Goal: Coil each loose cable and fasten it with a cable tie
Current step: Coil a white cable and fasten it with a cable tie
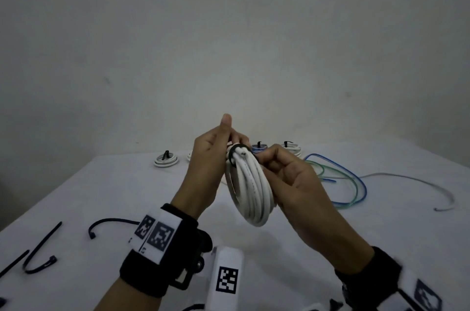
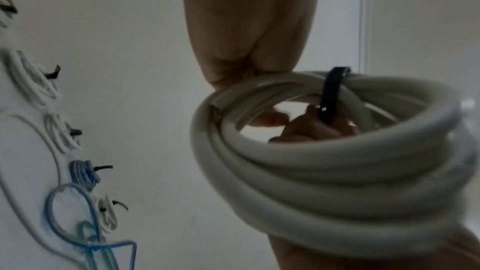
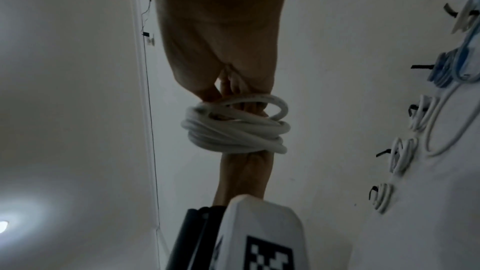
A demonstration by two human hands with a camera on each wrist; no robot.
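Head view: white cable coil (image 1: 250, 191) held above the surface, left hand (image 1: 212, 158) gripping its top. Right hand (image 1: 287, 170) apparently pinches the black cable tie (image 1: 232, 154); pull the tail straight, keeping loops bunched.

The coiled cable (image 1: 250, 191) held up is white, and the tie (image 1: 234, 155) looped round its top is black. On the white surface (image 1: 127, 191) lie loose cables in blue (image 1: 362, 183), green (image 1: 354, 184) and pale grey (image 1: 432, 183), black ties (image 1: 40, 247), and white coils (image 1: 166, 159) bound in black. The wrist bands (image 1: 152, 254) are black with white tags bearing black-and-white square codes.
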